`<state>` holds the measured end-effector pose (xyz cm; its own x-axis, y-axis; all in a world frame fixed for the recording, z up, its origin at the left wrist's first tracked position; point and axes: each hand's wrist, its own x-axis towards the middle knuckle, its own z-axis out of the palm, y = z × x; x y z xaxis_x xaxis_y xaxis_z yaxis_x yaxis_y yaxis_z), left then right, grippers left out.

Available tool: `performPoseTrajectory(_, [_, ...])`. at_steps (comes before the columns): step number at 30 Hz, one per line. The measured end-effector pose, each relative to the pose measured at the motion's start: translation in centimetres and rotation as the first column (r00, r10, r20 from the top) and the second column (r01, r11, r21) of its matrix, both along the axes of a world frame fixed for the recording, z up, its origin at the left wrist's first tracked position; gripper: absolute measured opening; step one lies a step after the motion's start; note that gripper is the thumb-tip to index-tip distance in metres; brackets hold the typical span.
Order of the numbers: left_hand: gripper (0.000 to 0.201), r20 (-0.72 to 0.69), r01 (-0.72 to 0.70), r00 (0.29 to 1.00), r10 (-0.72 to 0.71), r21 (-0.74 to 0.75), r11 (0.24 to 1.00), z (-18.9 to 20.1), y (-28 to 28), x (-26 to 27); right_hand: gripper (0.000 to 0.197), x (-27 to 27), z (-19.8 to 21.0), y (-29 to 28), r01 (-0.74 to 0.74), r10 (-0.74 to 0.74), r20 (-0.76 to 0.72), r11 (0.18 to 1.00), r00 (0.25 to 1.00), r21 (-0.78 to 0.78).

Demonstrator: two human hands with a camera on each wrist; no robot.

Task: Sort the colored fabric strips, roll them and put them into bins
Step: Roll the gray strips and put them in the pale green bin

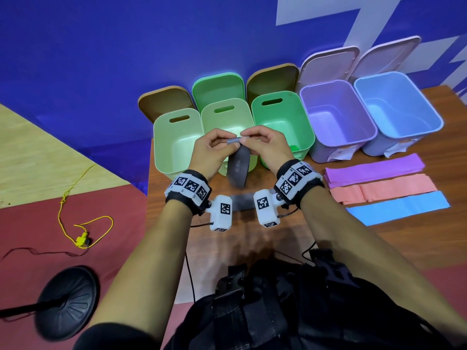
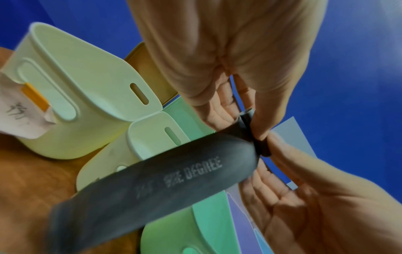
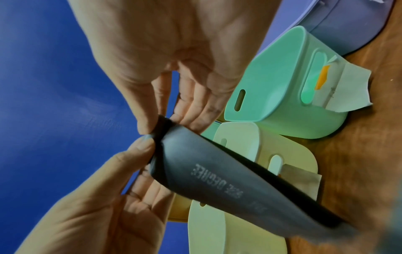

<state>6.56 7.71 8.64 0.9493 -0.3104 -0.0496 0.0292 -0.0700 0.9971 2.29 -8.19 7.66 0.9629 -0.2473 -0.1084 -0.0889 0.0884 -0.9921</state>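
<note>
Dark grey fabric strip [image 1: 237, 170], printed with pale lettering, hanging above the wooden table [image 1: 278, 238]; rolled top end pinched between left hand [image 1: 211, 151] and right hand [image 1: 265, 145], in front of the pale green bin [image 1: 227, 114]

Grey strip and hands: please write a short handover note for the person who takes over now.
Left hand and right hand each pinch one end of the rolled top of the grey strip; its tail hangs to the table.
Purple strips, pink strips and blue strip lie flat, unrolled, in front of the purple bin and blue bin.
Done: grey roll just started.
Left: finish rolling, bin it, then roll and bin the others.
</note>
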Motion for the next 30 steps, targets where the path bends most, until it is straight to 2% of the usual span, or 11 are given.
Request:
performPoseTrajectory(3, [0.017,-0.007,0.014,1.000,-0.014,-0.003,1.000,-0.15,0.02,0.08,0.012,0.05,-0.12,0.07,0.017,-0.017,0.010,1.000,1.000,-0.006])
performPoseTrajectory(7, [0.007,-0.075,0.006,0.997,-0.006,-0.002,1.000,-0.69,0.17,0.14,0.017,-0.18,0.22,-0.11,0.018,-0.018,0.016,1.000,1.000,-0.011])
performPoseTrajectory(16, [0.018,0.009,-0.006,1.000,0.006,0.007,1.000,0.05,-0.29,0.17,0.013,-0.19,0.03,-0.32,0.022,-0.022,0.010,1.000,1.000,0.004])
performPoseTrajectory(21, [0.007,-0.080,0.000,0.997,0.001,0.007,1.000,-0.39,-0.27,0.21,0.017,-0.24,0.36,-0.36,0.018,-0.018,0.036,1.000,0.999,-0.010])
performPoseTrajectory(25, [0.014,-0.046,-0.009,0.999,0.009,-0.003,1.000,-0.28,-0.09,0.36,0.019,-0.23,0.36,-0.38,0.007,-0.007,0.033,1.000,0.999,0.023])
performPoseTrajectory(30, [0.015,-0.023,0.000,1.000,0.000,0.003,1.000,-0.07,-0.12,0.43,0.013,0.05,0.22,-0.32,0.033,-0.033,0.015,0.999,0.999,0.011])
